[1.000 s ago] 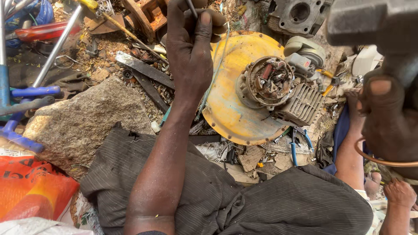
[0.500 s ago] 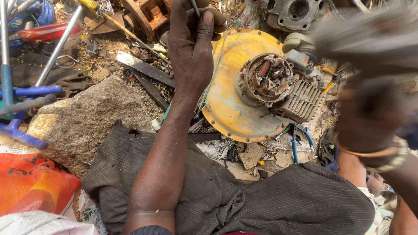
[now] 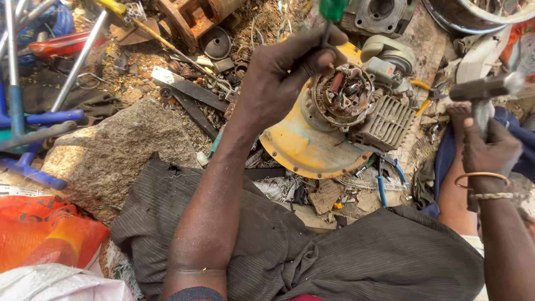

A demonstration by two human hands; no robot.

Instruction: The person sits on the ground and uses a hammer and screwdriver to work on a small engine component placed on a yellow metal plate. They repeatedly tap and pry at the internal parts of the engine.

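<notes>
screwdriver (image 3: 327, 25) with a green handle stands nearly upright in the left hand (image 3: 278, 83), long axis running from the top edge of the view down toward the ground, tip hidden behind the fingers (image 3: 312, 56), which are clamped round the shaft. tip end seems to sit at the rim of the rusty round motor core (image 3: 341, 95), just right of the left hand; contact not visible. core sits on a yellow round plate (image 3: 301, 147) lying flat on the littered ground, with a grey finned block (image 3: 387, 122) touching its right side. right hand (image 3: 490, 150) is well apart to the right, fingers closed on the handle of a hammer (image 3: 485, 89), head up, pointing left toward the core. left hand is the nearer one to the core. blue-handled pliers (image 3: 384, 181) lie just below the plate's lower right edge. big flat stone (image 3: 117, 153) sits left of the forearm. orange bag (image 3: 39, 231) at lower left corner. dark striped cloth (image 3: 334, 262) covers the lap. no containers with visible contents.
</notes>
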